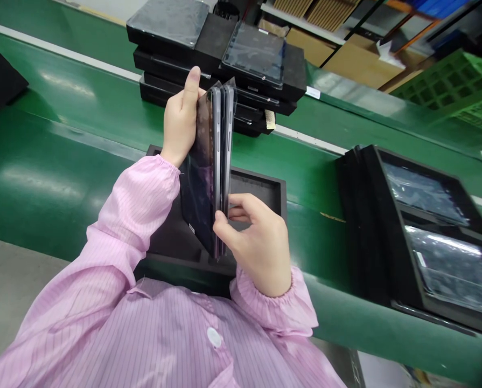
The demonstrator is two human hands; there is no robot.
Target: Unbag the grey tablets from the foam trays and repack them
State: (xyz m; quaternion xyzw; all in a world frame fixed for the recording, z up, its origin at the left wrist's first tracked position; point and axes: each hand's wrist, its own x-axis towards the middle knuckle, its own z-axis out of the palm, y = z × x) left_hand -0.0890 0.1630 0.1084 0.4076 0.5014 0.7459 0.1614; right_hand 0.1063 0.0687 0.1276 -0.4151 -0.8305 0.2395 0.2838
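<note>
I hold a small stack of thin tablets in clear plastic bags [212,161] upright on edge, above an empty black foam tray [260,186] at the near edge of the green conveyor belt [63,156]. My left hand [180,118] is closed around the upper far end of the stack, thumb up along its side. My right hand [257,240] pinches the lower near end, thumb on the left face and fingers curled behind.
A pile of black trays [208,59] with bagged tablets on top stands across the belt. To the right, stacked black trays [386,226] hold two bagged tablets. Green crates [454,86] and cardboard boxes [346,54] sit beyond the belt.
</note>
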